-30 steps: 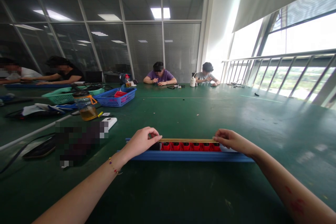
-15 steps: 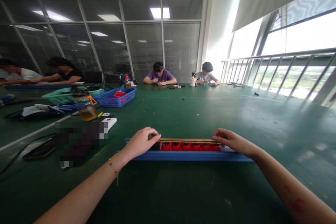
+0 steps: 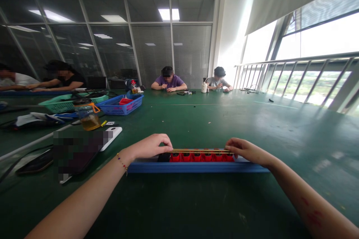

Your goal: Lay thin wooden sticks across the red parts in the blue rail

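Observation:
A long blue channel-shaped tray (image 3: 199,167) lies crosswise on the table before me. In it sits a row of several red box-like pieces (image 3: 197,157) with dark tops, and a black block (image 3: 164,157) at their left end. Thin gold-coloured strips (image 3: 199,151) run lengthwise over the red pieces. My left hand (image 3: 155,144) pinches the strips' left end between thumb and fingers. At the opposite end, my right hand (image 3: 245,150) closes its fingertips on them too. I cannot tell whether the strips touch the red pieces.
Left on the green table (image 3: 179,123) are a phone (image 3: 37,161), a white-edged device (image 3: 112,138), a jar of amber liquid (image 3: 89,117), a blue basket (image 3: 120,107) and a green basket (image 3: 58,104). Several people sit at the table's far sides.
The strips sit slightly lower in the picture, with both hands still at their ends. My left wrist has shifted a little left. The whole view has drifted slightly.

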### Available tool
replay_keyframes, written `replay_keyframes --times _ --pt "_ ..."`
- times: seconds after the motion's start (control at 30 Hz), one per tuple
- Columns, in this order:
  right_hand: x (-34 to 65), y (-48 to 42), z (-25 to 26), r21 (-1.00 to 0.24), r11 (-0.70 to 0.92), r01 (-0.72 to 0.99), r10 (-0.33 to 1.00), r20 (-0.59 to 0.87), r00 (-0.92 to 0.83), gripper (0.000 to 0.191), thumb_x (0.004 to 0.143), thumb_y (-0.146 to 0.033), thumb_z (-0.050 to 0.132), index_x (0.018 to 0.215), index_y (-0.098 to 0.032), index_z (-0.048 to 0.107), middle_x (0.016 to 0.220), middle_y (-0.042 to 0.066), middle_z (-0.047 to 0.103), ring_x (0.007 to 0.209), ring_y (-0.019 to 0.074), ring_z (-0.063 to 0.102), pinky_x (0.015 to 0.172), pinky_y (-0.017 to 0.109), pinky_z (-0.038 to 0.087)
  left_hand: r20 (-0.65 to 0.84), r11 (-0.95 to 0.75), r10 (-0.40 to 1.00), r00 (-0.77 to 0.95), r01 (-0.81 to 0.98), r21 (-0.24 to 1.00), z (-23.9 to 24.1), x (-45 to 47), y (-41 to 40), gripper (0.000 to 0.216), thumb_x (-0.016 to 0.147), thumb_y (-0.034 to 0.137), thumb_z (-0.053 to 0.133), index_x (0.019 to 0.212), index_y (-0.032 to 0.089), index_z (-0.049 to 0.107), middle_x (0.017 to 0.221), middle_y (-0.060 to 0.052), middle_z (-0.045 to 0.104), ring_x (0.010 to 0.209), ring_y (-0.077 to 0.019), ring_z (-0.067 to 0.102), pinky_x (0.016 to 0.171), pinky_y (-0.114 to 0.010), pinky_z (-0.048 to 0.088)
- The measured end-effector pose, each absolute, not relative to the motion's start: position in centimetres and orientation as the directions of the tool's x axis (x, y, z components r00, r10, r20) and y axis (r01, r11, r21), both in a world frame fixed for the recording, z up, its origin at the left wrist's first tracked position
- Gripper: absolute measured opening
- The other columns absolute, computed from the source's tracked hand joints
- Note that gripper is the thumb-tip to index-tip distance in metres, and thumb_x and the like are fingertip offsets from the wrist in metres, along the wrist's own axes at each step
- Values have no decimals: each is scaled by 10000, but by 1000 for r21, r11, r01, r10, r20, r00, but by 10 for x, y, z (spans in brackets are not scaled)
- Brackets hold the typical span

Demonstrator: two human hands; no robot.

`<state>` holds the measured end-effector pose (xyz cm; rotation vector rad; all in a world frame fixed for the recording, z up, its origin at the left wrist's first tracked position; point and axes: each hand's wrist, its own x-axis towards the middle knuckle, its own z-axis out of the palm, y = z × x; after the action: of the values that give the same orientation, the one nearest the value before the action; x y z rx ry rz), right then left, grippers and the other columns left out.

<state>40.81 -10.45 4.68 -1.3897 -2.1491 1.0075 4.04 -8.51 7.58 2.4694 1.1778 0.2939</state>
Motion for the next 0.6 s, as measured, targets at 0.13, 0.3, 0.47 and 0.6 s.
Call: replay_keyframes --times 0.13,0.3,0.47,0.6 --pt "409 -105 47 -729 260 633 901 -52 -430 418 807 -544 430 973 -180 553 863 37 604 726 160 535 636 277 428 63 -590 778 625 693 414 79 45 -83 284 754 472 502 779 232 652 892 -14 599 827 -167 552 734 -241 404" --pt "409 -104 47 -730 268 629 899 -44 -435 442 795 -567 432 976 -182 552 847 31 601 724 164 544 640 284 433 189 -594 804 564 759 265 91 44 -89 248 773 428 494 761 241 655 824 -8 604 759 -161 549 659 -239 385" --pt "410 -103 45 -724 287 628 898 -26 -440 440 800 -553 436 1017 -184 537 852 30 608 719 159 546 618 271 426 403 -560 775 488 825 77 114 27 -92 231 799 403 470 788 250 642 863 7 599 783 -158 542 690 -250 372" --pt "415 -102 43 -700 299 649 903 -13 -430 444 788 -550 456 1025 -182 527 781 20 607 699 159 550 613 273 427 559 -479 728 397 878 0 119 8 -82 251 813 403 443 842 227 621 910 -19 585 863 -186 528 762 -277 371"
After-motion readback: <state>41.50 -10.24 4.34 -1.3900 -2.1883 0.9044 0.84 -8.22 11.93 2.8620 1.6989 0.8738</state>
